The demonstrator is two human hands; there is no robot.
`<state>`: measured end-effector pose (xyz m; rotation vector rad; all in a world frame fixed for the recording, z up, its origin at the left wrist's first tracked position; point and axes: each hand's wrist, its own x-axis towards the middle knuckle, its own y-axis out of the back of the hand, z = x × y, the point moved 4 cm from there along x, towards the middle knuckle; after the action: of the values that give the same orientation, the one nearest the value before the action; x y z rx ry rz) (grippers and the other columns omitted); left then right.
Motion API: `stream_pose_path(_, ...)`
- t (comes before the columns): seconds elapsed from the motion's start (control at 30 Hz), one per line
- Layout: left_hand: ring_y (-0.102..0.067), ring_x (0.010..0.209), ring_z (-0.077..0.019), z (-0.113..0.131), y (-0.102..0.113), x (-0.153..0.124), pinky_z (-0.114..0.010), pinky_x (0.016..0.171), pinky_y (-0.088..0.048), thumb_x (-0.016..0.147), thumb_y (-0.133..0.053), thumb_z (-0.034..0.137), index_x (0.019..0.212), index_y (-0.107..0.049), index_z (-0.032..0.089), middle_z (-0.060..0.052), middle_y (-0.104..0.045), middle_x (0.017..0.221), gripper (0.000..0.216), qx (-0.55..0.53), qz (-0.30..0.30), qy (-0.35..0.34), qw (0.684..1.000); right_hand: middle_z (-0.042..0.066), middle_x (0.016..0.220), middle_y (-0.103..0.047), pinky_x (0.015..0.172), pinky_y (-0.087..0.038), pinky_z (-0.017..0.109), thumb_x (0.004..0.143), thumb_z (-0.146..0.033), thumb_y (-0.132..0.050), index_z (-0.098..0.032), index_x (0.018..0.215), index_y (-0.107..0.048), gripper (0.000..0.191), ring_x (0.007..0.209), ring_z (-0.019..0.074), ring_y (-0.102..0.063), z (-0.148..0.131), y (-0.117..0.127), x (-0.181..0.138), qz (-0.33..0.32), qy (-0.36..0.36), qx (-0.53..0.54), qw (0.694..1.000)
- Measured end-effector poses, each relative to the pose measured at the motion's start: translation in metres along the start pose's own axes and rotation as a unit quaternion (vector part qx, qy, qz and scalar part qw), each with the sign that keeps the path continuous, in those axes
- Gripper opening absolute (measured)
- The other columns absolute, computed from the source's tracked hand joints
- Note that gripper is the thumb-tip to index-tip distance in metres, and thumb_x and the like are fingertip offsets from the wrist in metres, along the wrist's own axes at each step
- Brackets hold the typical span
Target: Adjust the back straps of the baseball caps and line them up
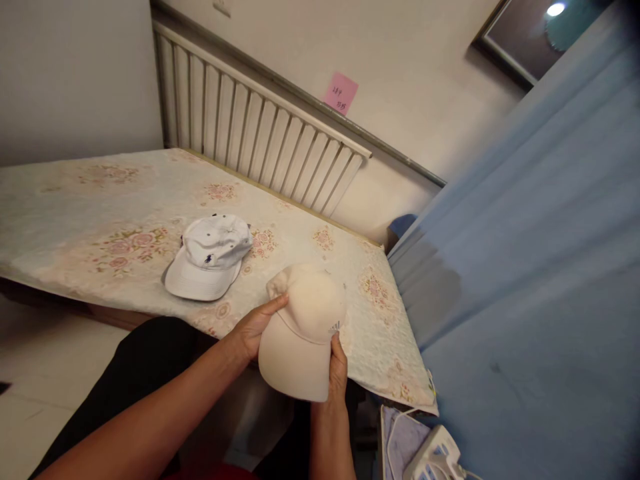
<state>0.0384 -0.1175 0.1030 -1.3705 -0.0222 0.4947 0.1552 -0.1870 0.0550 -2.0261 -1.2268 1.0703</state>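
Note:
A beige cap (303, 330) is held at the near edge of a table covered with a floral cloth (100, 200). My left hand (255, 325) grips its left side, thumb lying on the crown. My right hand (337, 370) holds the right edge of the brim, fingers under it and thumb on top. A white cap (210, 257) with a small dark logo lies flat on the cloth, to the left and a little farther away, untouched.
A white radiator (260, 133) runs along the wall behind the table, with a pink sticky note (341, 93) above it. A blue curtain (525, 267) hangs at the right. A white device with a cable (433, 457) lies at the bottom right.

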Motion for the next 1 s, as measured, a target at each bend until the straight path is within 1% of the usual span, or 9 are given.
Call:
stream_pose_path(0.27, -0.07, 0.085, -0.0326, 0.003, 0.002, -0.001, -0.046, 0.087, -0.049, 0.087, -0.054, 0.037, 0.126, -0.057, 0.004, -0.019, -0.074, 0.088, 0.051, 0.022, 0.036, -0.006, 0.999, 0.009, 0.104, -0.074, 0.099, -0.047, 0.049, 0.083, -0.046, -0.058, -0.016, 0.103, -0.07, 0.038, 0.109, 0.0255, -0.065, 0.0, -0.005, -0.004, -0.001, -0.003, 0.005, 1.0)
stream_pose_path(0.33, -0.071, 0.084, -0.032, 0.003, 0.005, 0.002, -0.045, 0.089, -0.048, 0.085, -0.057, 0.036, 0.125, -0.057, 0.004, -0.019, -0.074, 0.087, 0.052, 0.018, 0.033, -0.005, 0.999, 0.009, 0.104, -0.074, 0.099, -0.047, 0.048, 0.082, -0.046, -0.059, -0.017, 0.103, -0.071, 0.038, 0.109, 0.0256, -0.064, 0.001, -0.004, -0.004, 0.006, -0.001, 0.002, 1.0)
stream_pose_path(0.5, -0.069, 0.09, -0.0333, 0.002, 0.015, 0.007, -0.046, 0.093, -0.046, 0.079, -0.064, 0.041, 0.124, -0.057, 0.001, -0.02, -0.074, 0.091, 0.061, 0.005, 0.014, 0.03, 0.999, 0.009, 0.103, -0.074, 0.1, -0.046, 0.046, 0.079, -0.048, -0.062, -0.018, 0.101, -0.072, 0.038, 0.111, 0.0266, -0.064, 0.002, 0.003, 0.0, 0.018, -0.002, -0.001, 1.0)
stream_pose_path(0.63, -0.068, 0.094, -0.033, 0.002, 0.018, 0.009, -0.045, 0.095, -0.044, 0.081, -0.063, 0.041, 0.123, -0.059, 0.002, -0.02, -0.074, 0.093, 0.058, -0.005, 0.011, 0.035, 0.999, 0.011, 0.108, -0.073, 0.099, -0.046, 0.047, 0.077, -0.05, -0.063, -0.017, 0.1, -0.073, 0.042, 0.112, 0.0278, -0.063, 0.002, 0.006, 0.002, 0.006, -0.001, -0.02, 1.0)
stream_pose_path(0.77, -0.068, 0.095, -0.0331, 0.002, 0.02, 0.01, -0.045, 0.097, -0.043, 0.08, -0.064, 0.037, 0.121, -0.061, 0.003, -0.019, -0.074, 0.093, 0.053, -0.011, 0.004, 0.028, 1.0, 0.012, 0.111, -0.071, 0.098, -0.046, 0.048, 0.078, -0.051, -0.061, -0.015, 0.101, -0.072, 0.044, 0.112, 0.0282, -0.062, 0.002, 0.006, 0.002, -0.006, 0.002, -0.033, 0.999)
stream_pose_path(0.9, -0.068, 0.095, -0.033, 0.004, 0.026, 0.011, -0.045, 0.097, -0.043, 0.078, -0.068, 0.034, 0.12, -0.062, 0.004, -0.018, -0.074, 0.092, 0.052, -0.01, -0.007, 0.013, 1.0, 0.014, 0.105, -0.073, 0.096, -0.046, 0.05, 0.077, -0.052, -0.062, -0.014, 0.102, -0.072, 0.047, 0.108, 0.0293, -0.065, 0.003, 0.011, 0.004, -0.009, 0.026, -0.055, 0.998)
stream_pose_path(1.0, -0.068, 0.096, -0.0331, 0.005, 0.031, 0.015, -0.044, 0.097, -0.043, 0.075, -0.071, 0.034, 0.119, -0.062, 0.004, -0.019, -0.074, 0.093, 0.054, -0.01, -0.021, 0.021, 1.0, 0.014, 0.101, -0.074, 0.094, -0.047, 0.051, 0.078, -0.052, -0.063, -0.014, 0.108, -0.069, 0.049, 0.104, 0.0289, -0.066, 0.005, 0.017, 0.008, -0.017, 0.071, -0.079, 0.994)
